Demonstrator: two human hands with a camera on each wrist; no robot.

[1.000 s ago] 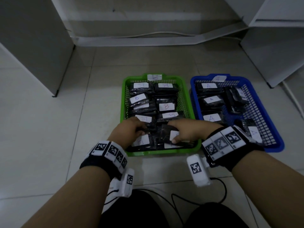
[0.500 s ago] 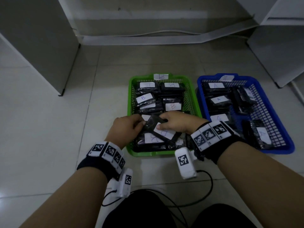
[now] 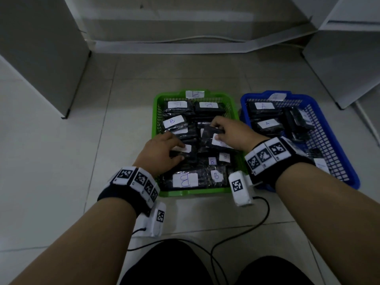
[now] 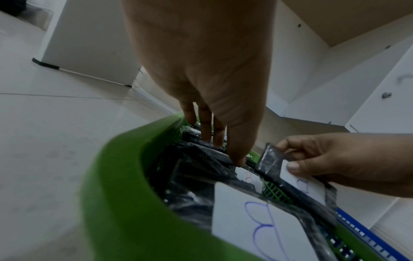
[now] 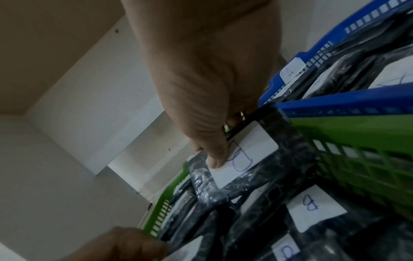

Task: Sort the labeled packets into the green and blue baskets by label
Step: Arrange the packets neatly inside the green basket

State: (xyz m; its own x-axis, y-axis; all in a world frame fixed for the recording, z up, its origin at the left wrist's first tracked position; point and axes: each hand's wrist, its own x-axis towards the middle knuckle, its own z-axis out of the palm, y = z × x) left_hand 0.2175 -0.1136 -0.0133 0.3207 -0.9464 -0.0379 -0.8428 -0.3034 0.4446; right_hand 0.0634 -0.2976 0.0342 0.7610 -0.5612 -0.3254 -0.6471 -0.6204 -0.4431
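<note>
The green basket (image 3: 195, 192) is full of black packets with white B labels. The blue basket (image 3: 353, 175) beside it on the right holds packets labelled A. My right hand (image 3: 216, 131) pinches a black packet (image 3: 207, 135) with a B label (image 5: 245, 155), tilted above the middle right of the green basket. The thumb presses on its label and the fingers sit behind its far edge. My left hand (image 3: 178, 152) is lower and to the left, with fingers and thumb pinching another labelled black packet (image 3: 185, 155) on the pile.
White cabinets stand to the left (image 3: 41, 58) and right (image 3: 339, 64), with a wall and a cable duct (image 3: 185, 46) behind the baskets. Bare tiled floor lies to the left. Black cables (image 3: 236, 235) trail near my knees.
My right hand has carried its B packet away from the left hand, further back in the green basket. The left hand has let it go and now holds another packet.
</note>
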